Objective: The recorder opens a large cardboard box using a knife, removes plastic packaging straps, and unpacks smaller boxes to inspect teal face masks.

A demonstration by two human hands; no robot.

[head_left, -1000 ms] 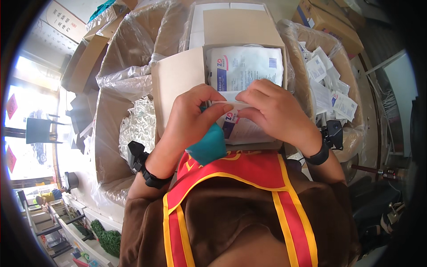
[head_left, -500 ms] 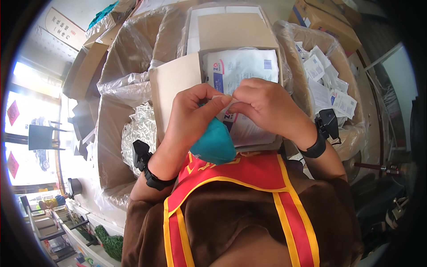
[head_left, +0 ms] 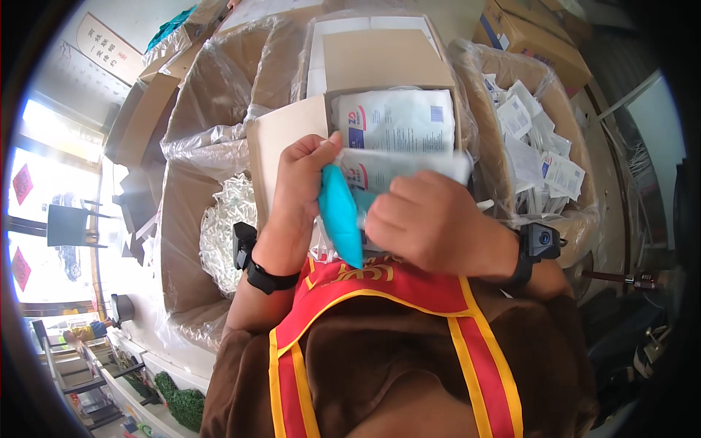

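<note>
In front of my chest, my left hand (head_left: 303, 175) is closed, thumb and forefinger pinched at the top. A teal folded cloth-like piece, shaped like a face mask (head_left: 340, 219), hangs from it, pointed end down. My right hand (head_left: 431, 223) is curled into a fist just to the right, slightly smeared by motion; what it holds is hidden. A blurred whitish, film-like strip (head_left: 416, 162) stretches between the hands. Behind them, an open carton (head_left: 387, 55) holds white printed packets (head_left: 401, 120).
A plastic-lined box (head_left: 179, 241) on the left holds many thin white strips (head_left: 226, 233). Another lined box (head_left: 584, 208) on the right holds white printed packets (head_left: 526, 120). A lined box (head_left: 212, 95) stands far left, and a closed carton (head_left: 533, 40) far right.
My hands, together at the fingertips before, have come apart. The right moved down and nearer me; the left shifted slightly left. The teal mask now hangs narrower, turned more edge-on.
</note>
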